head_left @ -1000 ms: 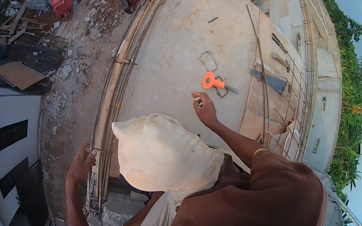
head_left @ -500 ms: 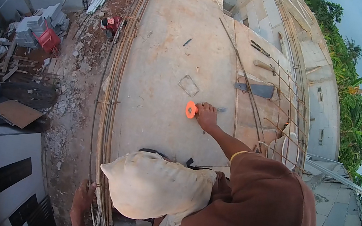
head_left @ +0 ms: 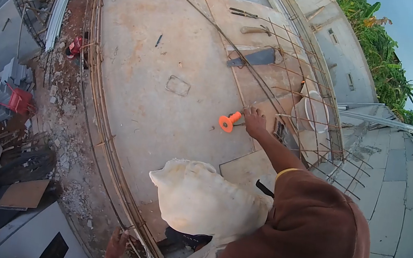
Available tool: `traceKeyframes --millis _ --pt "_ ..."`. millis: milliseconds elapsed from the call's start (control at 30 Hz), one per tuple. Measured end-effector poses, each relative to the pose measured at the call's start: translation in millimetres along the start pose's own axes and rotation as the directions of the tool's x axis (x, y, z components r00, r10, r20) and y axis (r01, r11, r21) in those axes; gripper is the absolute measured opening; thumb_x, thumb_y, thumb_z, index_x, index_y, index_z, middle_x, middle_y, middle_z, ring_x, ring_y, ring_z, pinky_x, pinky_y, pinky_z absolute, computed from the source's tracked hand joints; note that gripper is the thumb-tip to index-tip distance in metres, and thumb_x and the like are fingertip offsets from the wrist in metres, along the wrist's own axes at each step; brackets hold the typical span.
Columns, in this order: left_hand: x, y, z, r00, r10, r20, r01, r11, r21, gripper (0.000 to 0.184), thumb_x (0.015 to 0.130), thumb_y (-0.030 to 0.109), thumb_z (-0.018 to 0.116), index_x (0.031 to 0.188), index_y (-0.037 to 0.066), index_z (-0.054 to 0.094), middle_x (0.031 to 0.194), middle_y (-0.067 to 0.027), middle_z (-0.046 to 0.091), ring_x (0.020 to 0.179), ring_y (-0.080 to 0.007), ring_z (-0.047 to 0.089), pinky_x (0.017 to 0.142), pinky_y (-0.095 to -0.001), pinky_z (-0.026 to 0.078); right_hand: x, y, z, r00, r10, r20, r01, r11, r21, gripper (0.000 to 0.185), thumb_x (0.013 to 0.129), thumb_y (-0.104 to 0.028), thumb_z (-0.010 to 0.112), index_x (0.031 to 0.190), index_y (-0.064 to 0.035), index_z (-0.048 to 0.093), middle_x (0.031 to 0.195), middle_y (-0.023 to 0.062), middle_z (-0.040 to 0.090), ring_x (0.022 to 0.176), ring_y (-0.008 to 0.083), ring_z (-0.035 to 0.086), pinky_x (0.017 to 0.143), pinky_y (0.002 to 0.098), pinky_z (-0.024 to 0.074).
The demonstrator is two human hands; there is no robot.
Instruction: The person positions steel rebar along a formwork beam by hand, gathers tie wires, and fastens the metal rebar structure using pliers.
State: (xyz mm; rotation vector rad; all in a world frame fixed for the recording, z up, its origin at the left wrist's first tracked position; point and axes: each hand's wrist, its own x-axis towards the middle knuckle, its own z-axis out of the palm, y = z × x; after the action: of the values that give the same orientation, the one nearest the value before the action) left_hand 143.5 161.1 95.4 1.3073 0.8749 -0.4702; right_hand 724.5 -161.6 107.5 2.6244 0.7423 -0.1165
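Observation:
My right hand is over the pale slab, fingers apart, just right of an orange-guarded chisel that lies there. Its fingertips are close to the orange grip; what is under the palm is hidden. My left hand is low in the view beside the long rods at the slab's left edge, its fingers loosely apart. A bent wire loop and a small dark blue item lie on the slab. A white cloth covers the area between my arms.
A saw, a wooden-handled tool, pliers and a long bar lie toward the right. Rebar mesh and a white bucket stand near the right edge. Below left are rubble, a red wheelbarrow and a person in red.
My right hand came down onto the orange grip, then let it go; the chisel has shifted right, away from the wire loop. The view has turned. My left hand remains by the rods.

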Motion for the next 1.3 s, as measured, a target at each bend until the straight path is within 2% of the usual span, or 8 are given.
traceKeyframes --millis 333,433,500,667,800,1067,1233,1300 --pt "-1 -24 18 0.998 0.026 -0.063 -0.029 0.998 -0.049 0.034 0.097 0.036 0.05 0.115 0.007 0.047 0.075 -0.0087 0.066 0.076 -0.0195 0.066 0.071 -0.0374 0.047 -296 78 67 0.79 -0.222 0.571 -0.177 0.81 0.559 0.058 0.078 -0.01 0.062 0.133 -0.0183 0.045 0.131 0.017 0.045 0.114 0.0379 0.053 0.095 0.0458 0.0449" --pt "1 -57 20 0.846 0.382 -0.371 -0.267 0.908 0.323 0.038 0.09 0.031 0.061 0.117 0.005 0.058 0.089 -0.0182 0.068 0.088 -0.0307 0.067 0.072 -0.038 0.054 -350 104 112 0.847 -0.387 0.363 0.07 0.76 0.646 0.058 0.077 -0.011 0.063 0.132 -0.0202 0.047 0.132 0.0171 0.046 0.115 0.0368 0.053 0.097 0.0458 0.0444" --pt "18 -56 23 0.844 0.385 -0.375 -0.273 0.908 0.317 0.039 0.091 0.031 0.06 0.12 0.006 0.054 0.093 -0.0182 0.066 0.09 -0.0308 0.066 0.074 -0.0383 0.053 -311 109 77 0.747 -0.25 0.616 -0.053 0.901 0.431 0.057 0.076 -0.011 0.063 0.131 -0.0199 0.05 0.132 0.0156 0.047 0.118 0.0355 0.052 0.098 0.0452 0.044" --pt "27 -47 -22 0.909 0.302 -0.289 -0.175 0.903 0.392 0.045 0.092 0.031 0.059 0.128 0.009 0.044 0.103 -0.0183 0.063 0.095 -0.031 0.064 0.078 -0.0393 0.051 -112 65 -28 0.977 0.055 0.208 -0.183 0.721 0.669 0.045 0.082 -0.013 0.058 0.127 -0.0097 0.05 0.119 0.0206 0.054 0.105 0.0348 0.058 0.087 0.0436 0.0468" --pt "24 -24 -30 0.93 0.186 -0.316 -0.051 0.918 0.393 0.051 0.093 0.031 0.057 0.135 0.011 0.037 0.111 -0.0183 0.06 0.099 -0.0312 0.063 0.082 -0.04 0.049 43 46 -18 0.999 -0.03 -0.031 0.043 0.69 0.723 0.038 0.083 -0.014 0.056 0.12 -0.0097 0.056 0.107 0.0169 0.063 0.096 0.0313 0.062 0.082 0.0425 0.0488" --pt "0 94 -67 0.921 -0.038 -0.389 0.202 0.898 0.391 0.064 0.095 0.031 0.055 0.148 0.016 0.021 0.127 -0.0184 0.055 0.107 -0.0315 0.06 0.089 -0.0415 0.046 281 86 -29 0.998 0.02 0.058 -0.053 0.755 0.654 0.038 0.084 -0.016 0.056 0.121 -0.0138 0.058 0.111 0.0142 0.063 0.1 0.0332 0.061 0.085 0.0427 0.0493" --pt "11 369 -27 0.77 -0.054 -0.636 0.348 0.87 0.348 0.055 0.099 0.025 0.046 0.148 0.012 0.027 0.116 -0.0168 0.062 0.101 -0.0273 0.061 0.09 -0.0387 0.045 362 141 -27 0.999 0.01 0.054 -0.036 0.865 0.5 0.044 0.085 -0.013 0.054 0.129 -0.0148 0.05 0.119 0.0162 0.058 0.104 0.0345 0.06 0.088 0.0443 0.0494" --pt "11 434 -25 0.739 0.234 -0.632 0.075 0.904 0.421 0.057 0.099 0.029 0.047 0.149 0.013 0.025 0.125 -0.0167 0.057 0.106 -0.0269 0.06 0.093 -0.0396 0.044 388 154 -25 0.999 -0.017 0.049 -0.009 0.87 0.493 0.043 0.085 -0.01 0.053 0.127 -0.0134 0.05 0.122 0.0158 0.054 0.106 0.0349 0.059 0.089 0.0455 0.0493"
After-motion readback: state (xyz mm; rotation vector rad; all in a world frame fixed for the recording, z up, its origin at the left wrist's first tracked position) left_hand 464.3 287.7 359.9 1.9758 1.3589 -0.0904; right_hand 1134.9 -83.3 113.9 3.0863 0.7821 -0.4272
